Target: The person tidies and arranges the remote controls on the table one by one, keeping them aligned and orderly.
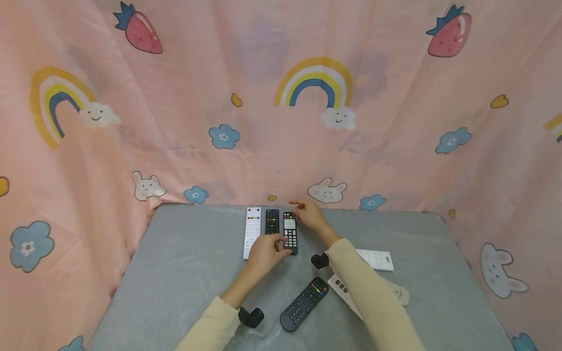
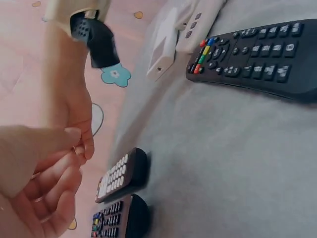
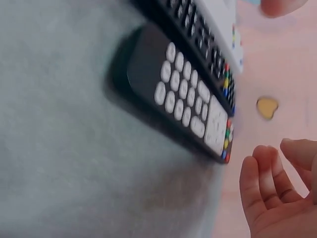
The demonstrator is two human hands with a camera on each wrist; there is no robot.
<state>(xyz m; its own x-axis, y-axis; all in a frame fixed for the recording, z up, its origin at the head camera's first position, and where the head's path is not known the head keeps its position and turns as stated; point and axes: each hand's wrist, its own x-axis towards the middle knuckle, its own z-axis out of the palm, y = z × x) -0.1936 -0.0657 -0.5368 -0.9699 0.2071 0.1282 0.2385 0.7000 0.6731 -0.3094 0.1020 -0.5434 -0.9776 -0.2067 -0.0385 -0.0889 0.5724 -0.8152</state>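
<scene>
Black remote with white keys (image 1: 290, 233), third in the row at the table's (image 1: 184, 273) far edge, beside the plain black remote (image 1: 272, 222). Looks light, rigid, smooth-cased; best pinched along the long sides. Left hand (image 1: 263, 253) fingertips touching its near end, right hand (image 1: 309, 214) relaxed, hovering just beside its far end, holding nothing.

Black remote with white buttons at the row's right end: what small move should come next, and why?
Probably reach for the loose black remote with coloured buttons and lay it beside the black remote with white buttons. Three remotes already lie side by side, both hands hold nothing, and others lie scattered.
</scene>
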